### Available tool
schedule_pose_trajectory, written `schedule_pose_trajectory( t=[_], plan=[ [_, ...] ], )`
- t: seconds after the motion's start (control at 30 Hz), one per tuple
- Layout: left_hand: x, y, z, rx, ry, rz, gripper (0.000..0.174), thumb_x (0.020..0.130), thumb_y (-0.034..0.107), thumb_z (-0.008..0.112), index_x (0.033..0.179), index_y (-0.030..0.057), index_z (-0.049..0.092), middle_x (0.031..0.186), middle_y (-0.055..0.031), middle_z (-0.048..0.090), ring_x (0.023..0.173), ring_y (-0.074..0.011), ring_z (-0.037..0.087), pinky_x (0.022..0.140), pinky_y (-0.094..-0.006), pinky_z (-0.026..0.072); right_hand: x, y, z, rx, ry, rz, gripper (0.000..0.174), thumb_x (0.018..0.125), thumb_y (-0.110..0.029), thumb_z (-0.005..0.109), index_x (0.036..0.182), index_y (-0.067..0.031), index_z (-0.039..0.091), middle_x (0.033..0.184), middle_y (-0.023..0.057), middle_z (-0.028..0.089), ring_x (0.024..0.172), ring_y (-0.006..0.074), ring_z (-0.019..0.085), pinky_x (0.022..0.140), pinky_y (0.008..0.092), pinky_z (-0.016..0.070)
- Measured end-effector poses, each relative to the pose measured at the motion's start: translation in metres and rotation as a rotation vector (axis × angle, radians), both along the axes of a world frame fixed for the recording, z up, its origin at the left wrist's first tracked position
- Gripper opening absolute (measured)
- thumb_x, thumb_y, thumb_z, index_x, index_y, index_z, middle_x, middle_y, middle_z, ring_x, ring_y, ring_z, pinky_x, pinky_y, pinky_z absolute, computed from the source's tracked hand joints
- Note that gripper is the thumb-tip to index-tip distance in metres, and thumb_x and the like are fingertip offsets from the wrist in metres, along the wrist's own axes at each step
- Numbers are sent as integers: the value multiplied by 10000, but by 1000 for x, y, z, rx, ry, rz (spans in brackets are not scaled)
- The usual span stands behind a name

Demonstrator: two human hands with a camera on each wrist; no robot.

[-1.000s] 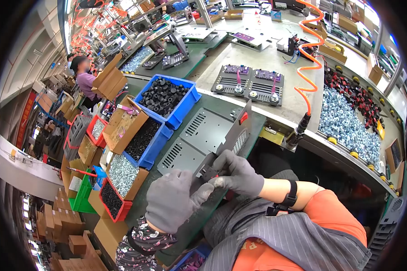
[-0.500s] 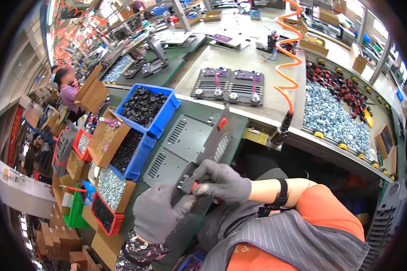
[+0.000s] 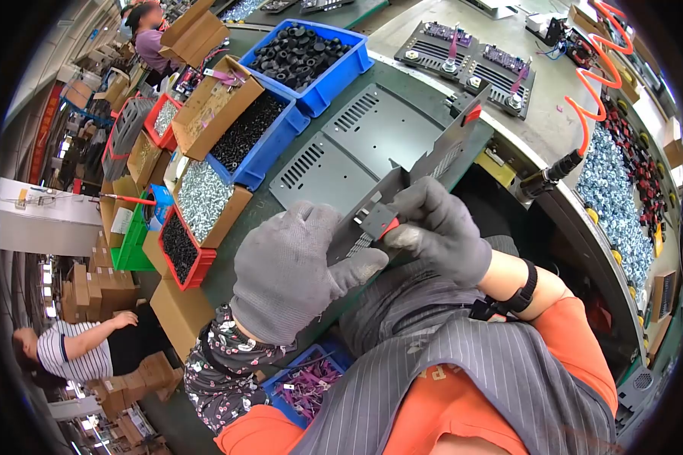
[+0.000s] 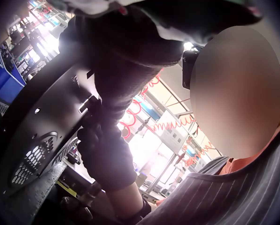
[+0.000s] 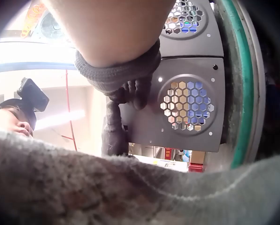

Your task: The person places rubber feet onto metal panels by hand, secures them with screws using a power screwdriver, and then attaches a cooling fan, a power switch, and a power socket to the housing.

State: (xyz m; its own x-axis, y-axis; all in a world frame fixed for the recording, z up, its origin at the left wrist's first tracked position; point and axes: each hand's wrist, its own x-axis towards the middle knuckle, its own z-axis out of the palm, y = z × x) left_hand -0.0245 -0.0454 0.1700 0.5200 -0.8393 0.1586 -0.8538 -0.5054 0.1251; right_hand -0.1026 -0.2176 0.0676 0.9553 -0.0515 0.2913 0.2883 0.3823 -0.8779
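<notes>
In the head view, a grey metal case panel (image 3: 326, 171) with slots and folded-up sides lies on the green bench. My gloved left hand (image 3: 284, 269) grips the near folded side, its thumb stretched along the front. My gloved right hand (image 3: 444, 231) pinches a small black-and-red switch (image 3: 377, 220) right at that folded side. A second panel (image 3: 395, 114) behind it carries a red switch (image 3: 473, 114) on its upright side. Honeycomb vents (image 5: 189, 105) show in the right wrist view. The left wrist view has both hands dark and close together, beside the panel (image 4: 46, 122).
Blue bins of black rubber parts (image 3: 300, 57) and small black pieces (image 3: 243, 133) stand left of the panels, near a box of screws (image 3: 203, 197). Finished-looking boards (image 3: 470, 64) lie beyond. A screwdriver on an orange coiled hose (image 3: 550, 174) hangs at right.
The head view has tilted down and shifted, so the hands look larger. The switch stays in my right fingers, beside the folded side. A person in a striped top has come into view lower left.
</notes>
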Motion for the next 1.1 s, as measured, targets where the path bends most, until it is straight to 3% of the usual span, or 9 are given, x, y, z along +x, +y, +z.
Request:
schedule_pose_trajectory(
  t=[0.43, 0.5, 0.53, 0.63, 0.67, 0.73, 0.9, 0.97, 1.1],
  plan=[
    [2, -13, -13, -47, -101, 12, 363, 795, 406, 649, 745, 71, 521, 662, -98, 500, 615, -292, 553, 529, -390, 429, 12, -4, 4, -225, 70, -225, 181, 826, -113, 669, 903, -34, 526, 740, 61, 603, 638, 100, 577, 559, 259, 460],
    [2, -14, -13, -55, -87, 4, 334, 798, 374, 646, 747, 68, 522, 663, -100, 504, 615, -296, 552, 529, -395, 425, 7, -21, 27, -1089, -232, -480, 298, 722, -190, 730, 926, -84, 541, 751, 61, 576, 640, 190, 568, 566, 320, 445],
    [3, -14, -13, -62, -80, 0, 306, 801, 343, 643, 748, 66, 524, 665, -102, 507, 616, -300, 550, 529, -399, 421, 7, -28, 38, -1267, -317, -583, 392, 633, -281, 741, 942, -130, 553, 808, 68, 564, 755, 267, 557, 637, 381, 433],
    [4, -16, -13, -74, -150, -38, 250, 810, 306, 615, 738, 82, 531, 644, -84, 510, 561, -272, 560, 480, -378, 425, 20, -35, 64, -1470, -440, -873, 394, 643, -355, 709, 941, -126, 589, 872, 65, 581, 903, 262, 543, 846, 439, 380],
    [3, -17, -12, -72, -140, -39, 250, 810, 306, 615, 738, 82, 531, 644, -84, 510, 561, -272, 560, 480, -378, 425, 28, -39, 64, -1472, -430, -866, 394, 643, -355, 709, 941, -126, 589, 872, 65, 581, 903, 262, 543, 846, 439, 380],
    [3, -19, -10, -12, -147, 14, 254, 809, 309, 615, 736, 81, 530, 637, -86, 511, 554, -274, 556, 476, -378, 421, 40, -46, 62, -1476, -504, -475, 380, 608, -435, 730, 810, -141, 601, 854, 14, 585, 895, 237, 553, 903, 425, 345],
    [6, -21, -17, -35, -207, 66, 259, 799, 314, 621, 726, 82, 534, 634, -86, 515, 556, -274, 556, 483, -379, 427, 48, -44, 61, -1496, -453, -387, 352, 614, -405, 730, 725, -119, 558, 770, 4, 572, 850, 219, 557, 877, 412, 361],
    [4, -20, -15, -82, -121, 57, 246, 805, 268, 621, 730, 53, 528, 670, -132, 520, 599, -343, 546, 517, -415, 421, 48, -45, 61, -1443, -501, -399, 355, 619, -404, 734, 715, -118, 546, 759, 5, 562, 827, 223, 554, 844, 402, 370],
    [8, -1, -10, -268, 189, 52, 247, 811, 267, 636, 851, 24, 617, 756, -118, 595, 676, -256, 589, 599, -332, 458, 49, -52, 70, -1558, -548, -278, 294, 691, -367, 704, 769, -107, 591, 817, 15, 590, 852, 236, 557, 834, 383, 378]
  ],
)
